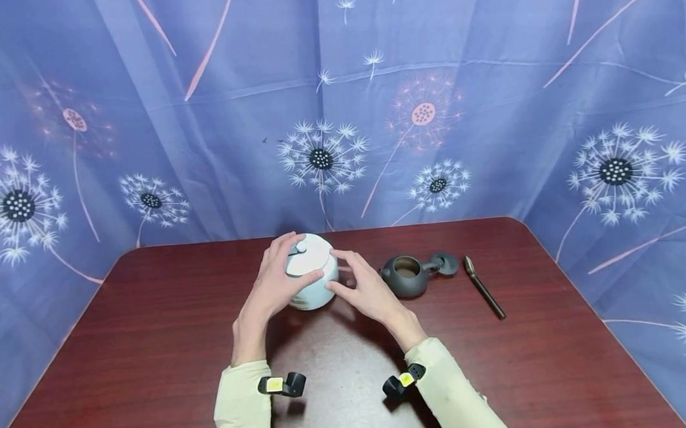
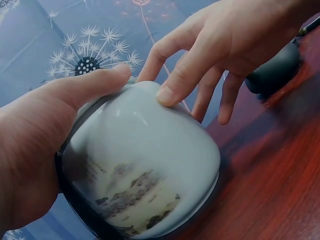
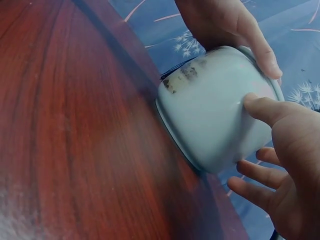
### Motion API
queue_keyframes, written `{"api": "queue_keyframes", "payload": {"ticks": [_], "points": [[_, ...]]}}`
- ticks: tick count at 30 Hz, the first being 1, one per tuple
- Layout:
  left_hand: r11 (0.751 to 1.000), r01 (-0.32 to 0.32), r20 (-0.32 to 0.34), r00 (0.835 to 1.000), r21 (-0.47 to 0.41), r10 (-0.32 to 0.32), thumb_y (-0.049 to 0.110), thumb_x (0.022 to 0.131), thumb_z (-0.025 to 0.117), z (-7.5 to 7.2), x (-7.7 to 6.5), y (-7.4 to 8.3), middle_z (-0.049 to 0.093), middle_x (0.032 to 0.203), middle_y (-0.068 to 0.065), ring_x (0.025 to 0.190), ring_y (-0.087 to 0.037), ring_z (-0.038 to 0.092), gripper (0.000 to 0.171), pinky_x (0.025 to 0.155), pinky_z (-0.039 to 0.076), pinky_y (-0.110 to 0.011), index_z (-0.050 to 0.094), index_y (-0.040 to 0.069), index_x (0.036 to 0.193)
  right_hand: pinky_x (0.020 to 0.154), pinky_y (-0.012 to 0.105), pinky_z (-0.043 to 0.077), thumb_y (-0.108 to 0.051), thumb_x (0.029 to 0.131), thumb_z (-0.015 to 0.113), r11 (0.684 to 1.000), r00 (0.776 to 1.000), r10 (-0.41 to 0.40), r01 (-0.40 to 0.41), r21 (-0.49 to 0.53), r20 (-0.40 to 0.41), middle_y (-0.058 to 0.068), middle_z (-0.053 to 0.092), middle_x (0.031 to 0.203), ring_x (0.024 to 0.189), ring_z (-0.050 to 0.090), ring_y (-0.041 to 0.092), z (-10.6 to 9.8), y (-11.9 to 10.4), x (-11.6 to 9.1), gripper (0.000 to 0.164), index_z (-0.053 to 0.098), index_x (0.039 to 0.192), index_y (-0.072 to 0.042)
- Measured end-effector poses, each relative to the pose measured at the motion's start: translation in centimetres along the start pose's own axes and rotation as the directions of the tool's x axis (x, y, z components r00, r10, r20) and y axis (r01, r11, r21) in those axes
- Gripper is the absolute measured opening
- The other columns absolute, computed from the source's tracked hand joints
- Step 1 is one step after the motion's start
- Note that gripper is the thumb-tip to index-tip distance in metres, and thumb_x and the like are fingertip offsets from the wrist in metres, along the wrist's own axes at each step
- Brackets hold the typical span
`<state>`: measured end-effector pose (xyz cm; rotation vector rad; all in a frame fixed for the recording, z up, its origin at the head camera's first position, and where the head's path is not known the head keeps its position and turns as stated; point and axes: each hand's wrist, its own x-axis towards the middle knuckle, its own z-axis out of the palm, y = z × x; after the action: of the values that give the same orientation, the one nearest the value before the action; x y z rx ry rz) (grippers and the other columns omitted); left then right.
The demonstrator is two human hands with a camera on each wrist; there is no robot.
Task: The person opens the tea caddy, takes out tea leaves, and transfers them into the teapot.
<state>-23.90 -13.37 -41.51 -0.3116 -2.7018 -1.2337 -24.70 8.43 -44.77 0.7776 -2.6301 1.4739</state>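
Observation:
A white lidded ceramic jar (image 1: 311, 294) with a brown landscape picture on its side sits near the back of the table, between both hands. The left hand (image 1: 272, 282) grips it from the left, with the thumb along the front just under the lid (image 1: 313, 259) and the fingers over the far side. A small knob (image 1: 301, 247) tops that lid. From the right, the right hand (image 1: 369, 291) holds the jar's upper side between thumb and index finger. Its other fingers are spread, as the right wrist view shows. In the left wrist view, the right thumb presses the jar's smooth shoulder.
Right of the jar stands a dark teapot (image 1: 402, 287) with its top uncovered and a side handle. A dark round piece (image 1: 448, 265) lies by the handle's end. Farther right lies a dark-handled brush (image 1: 487, 294). A blue dandelion-print curtain (image 1: 229, 149) surrounds the reddish-brown table (image 1: 170, 352).

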Motion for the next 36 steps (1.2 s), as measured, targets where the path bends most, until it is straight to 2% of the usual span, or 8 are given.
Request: {"api": "queue_keyframes", "payload": {"ticks": [4, 10, 16, 25, 36], "points": [[1.0, 0.0, -0.012, 1.0, -0.002, 0.0, 0.054, 0.079, 0.078, 0.05, -0.16, -0.12, 0.031, 0.158, 0.004, 0.144, -0.023, 0.026, 0.075, 0.103, 0.039, -0.059, 0.046, 0.035, 0.144, 0.093, 0.041, 0.055, -0.037, 0.095, 0.067, 1.0, 1.0, -0.002, 0.002, -0.004, 0.009, 0.002, 0.045, 0.148, 0.124, 0.06, 0.022, 0.18, 0.14, -0.02, 0.061, 0.039, 0.149, -0.03], [1.0, -0.014, -0.025, 1.0, -0.009, 0.014, 0.052, 0.078, 0.08, 0.21, -0.11, -0.31, 0.03, 0.159, 0.004, 0.145, -0.023, 0.024, 0.077, 0.104, 0.038, -0.06, 0.046, 0.034, 0.144, 0.093, 0.043, 0.055, -0.036, 0.095, 0.067, 0.999, 1.0, 0.013, -0.013, 0.043, 0.015, -0.001, 0.043, 0.15, 0.126, 0.059, 0.023, 0.26, 0.28, -0.03, 0.06, 0.039, 0.148, -0.033], [1.0, -0.02, -0.052, 0.998, -0.01, 0.019, 0.052, 0.077, 0.081, 0.51, -0.04, -0.38, 0.034, 0.157, 0.007, 0.14, -0.022, 0.031, 0.075, 0.1, 0.042, -0.057, 0.049, 0.034, 0.143, 0.093, 0.042, 0.055, -0.039, 0.094, 0.067, 0.998, 1.0, 0.02, -0.02, 0.057, 0.008, -0.004, 0.042, 0.151, 0.126, 0.059, 0.023, 0.33, 0.74, -0.18, 0.059, 0.039, 0.147, -0.037], [1.0, -0.029, -0.114, 0.993, -0.003, 0.029, 0.052, 0.074, 0.083, 0.66, -0.02, -0.21, 0.043, 0.153, 0.008, 0.137, -0.02, 0.038, 0.072, 0.098, 0.044, -0.054, 0.055, 0.036, 0.138, 0.091, 0.038, 0.056, -0.038, 0.094, 0.068, 0.999, 1.0, 0.015, -0.014, 0.052, -0.006, -0.004, 0.045, 0.148, 0.124, 0.06, 0.021, 0.29, 0.85, -0.18, 0.059, 0.041, 0.146, -0.035], [0.994, -0.085, -0.202, 0.975, 0.062, 0.096, 0.052, 0.072, 0.085, 0.8, 0.19, -0.67, 0.05, 0.149, 0.006, 0.133, -0.022, 0.046, 0.072, 0.099, 0.043, -0.054, 0.058, 0.034, 0.137, 0.093, 0.041, 0.055, -0.038, 0.094, 0.068, 0.998, 1.0, 0.007, -0.006, 0.063, -0.009, -0.003, 0.045, 0.148, 0.124, 0.06, 0.023, 0.38, 0.73, 0.07, 0.058, 0.041, 0.145, -0.035]]}}
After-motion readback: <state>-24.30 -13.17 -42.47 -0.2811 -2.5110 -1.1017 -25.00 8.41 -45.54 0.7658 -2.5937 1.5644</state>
